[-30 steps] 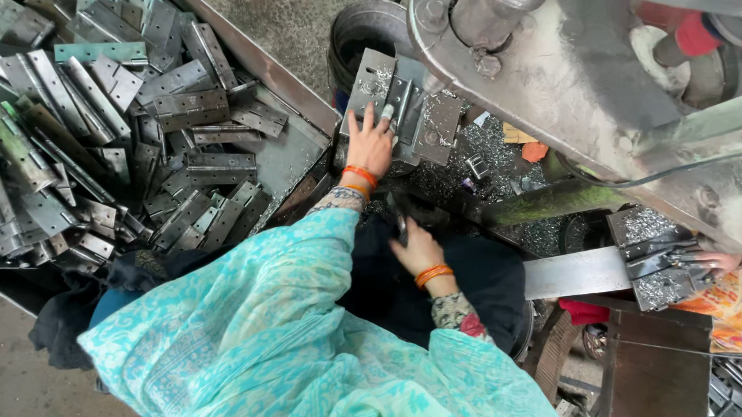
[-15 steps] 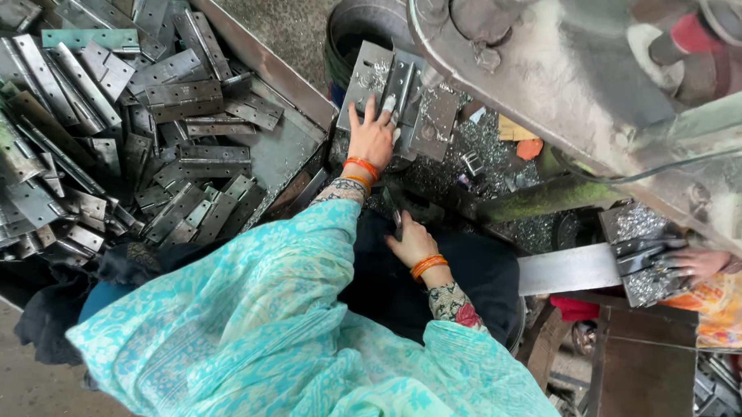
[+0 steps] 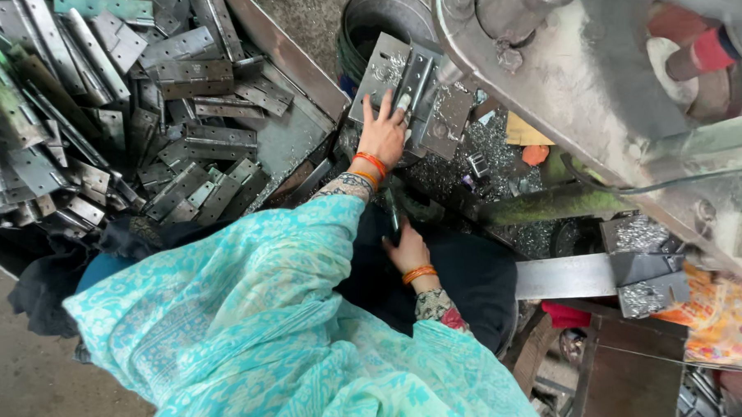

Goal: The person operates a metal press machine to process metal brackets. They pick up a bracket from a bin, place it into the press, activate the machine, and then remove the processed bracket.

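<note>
Up ahead, the left hand (image 3: 382, 134) lies flat and spread on a grey metal plate (image 3: 399, 84) beside the machine (image 3: 564, 87). Nearer the body, the right hand (image 3: 408, 250) pinches a dark thin tool (image 3: 393, 212). Beyond the left hand, stacked hinges (image 3: 170, 117) fill a tray (image 3: 287, 55).

A heap of metal hinges (image 3: 121, 118) fills the tray (image 3: 288, 63) at left, with the perforated plates (image 3: 408, 92) right of it, under the press (image 3: 597, 85).

The left hand (image 3: 382, 136) has slid further up the metal plate (image 3: 412, 92); view shifted
</note>
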